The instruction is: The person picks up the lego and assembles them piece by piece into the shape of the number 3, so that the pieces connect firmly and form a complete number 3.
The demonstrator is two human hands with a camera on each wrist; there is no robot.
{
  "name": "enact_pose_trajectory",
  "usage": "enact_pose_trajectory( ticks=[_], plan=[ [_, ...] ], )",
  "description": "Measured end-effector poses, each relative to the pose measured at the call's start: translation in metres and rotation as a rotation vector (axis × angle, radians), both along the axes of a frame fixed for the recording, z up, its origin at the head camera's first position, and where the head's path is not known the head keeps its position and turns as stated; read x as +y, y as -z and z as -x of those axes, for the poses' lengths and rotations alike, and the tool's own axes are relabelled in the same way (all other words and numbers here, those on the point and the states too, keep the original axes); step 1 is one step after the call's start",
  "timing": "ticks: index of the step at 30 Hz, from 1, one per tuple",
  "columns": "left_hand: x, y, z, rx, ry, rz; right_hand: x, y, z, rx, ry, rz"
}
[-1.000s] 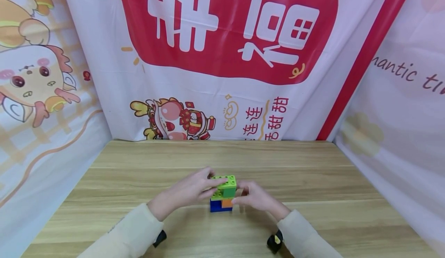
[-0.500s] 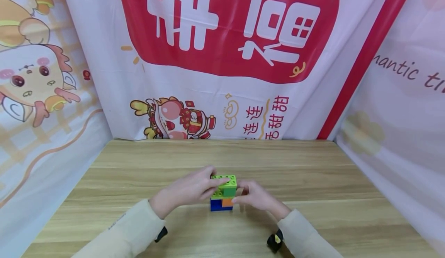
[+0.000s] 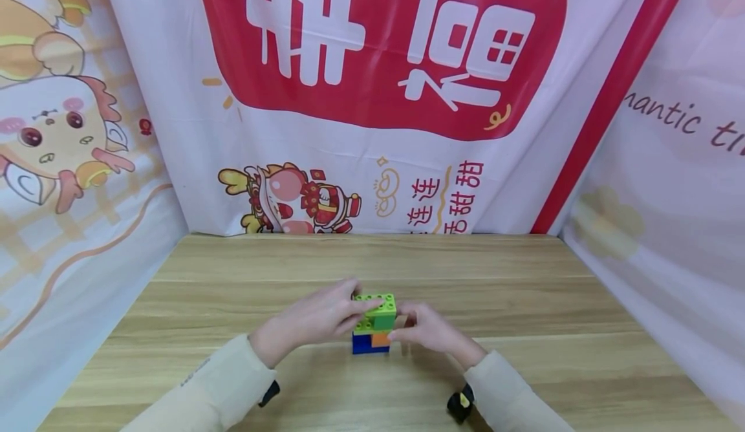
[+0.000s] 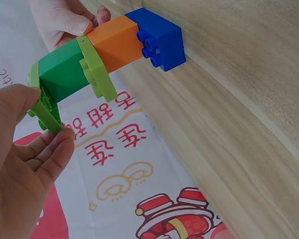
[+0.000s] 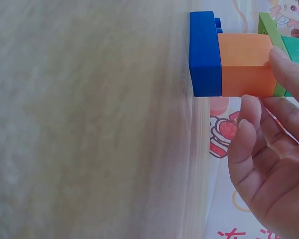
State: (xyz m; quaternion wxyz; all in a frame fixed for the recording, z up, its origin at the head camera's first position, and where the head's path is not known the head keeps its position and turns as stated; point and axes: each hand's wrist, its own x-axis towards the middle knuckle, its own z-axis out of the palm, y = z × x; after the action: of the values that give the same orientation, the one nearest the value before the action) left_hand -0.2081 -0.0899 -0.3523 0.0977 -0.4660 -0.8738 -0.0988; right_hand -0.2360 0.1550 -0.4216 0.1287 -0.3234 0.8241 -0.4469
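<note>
A small tower of building blocks stands upright on the wooden table. At its base is a blue block, bearing an orange block on one side. Above comes a light green plate, then a dark green block, and a second light green plate on top. My left hand pinches that top plate between thumb and fingers, and a finger stretches over its studs. From the right, my right hand grips the tower around the orange block and lower plate, its thumb at their joint.
The wooden table spreads around the tower, with a printed cloth hanging behind it and more cloth at both sides. Black devices sit by the wrists, below the pale sleeves.
The left forearm has shifted very slightly, and the tower's upper part has edged a touch right. Both hands keep their holds on the tower.
</note>
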Motion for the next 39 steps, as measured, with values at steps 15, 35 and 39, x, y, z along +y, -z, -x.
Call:
enact_pose_trajectory(
  ticks=[15,35,39],
  plan=[
    [-0.003,0.009,0.0,-0.117,-0.063,-0.085,-0.002,-0.001,-0.003,0.03,0.003,-0.004],
    [-0.02,0.039,-0.001,-0.553,-0.195,-0.454,-0.005,-0.012,-0.008,0.007,0.013,0.006],
    [-0.019,0.046,-0.001,-0.584,-0.194,-0.483,-0.008,-0.029,-0.018,-0.001,0.016,0.0]
  ],
)
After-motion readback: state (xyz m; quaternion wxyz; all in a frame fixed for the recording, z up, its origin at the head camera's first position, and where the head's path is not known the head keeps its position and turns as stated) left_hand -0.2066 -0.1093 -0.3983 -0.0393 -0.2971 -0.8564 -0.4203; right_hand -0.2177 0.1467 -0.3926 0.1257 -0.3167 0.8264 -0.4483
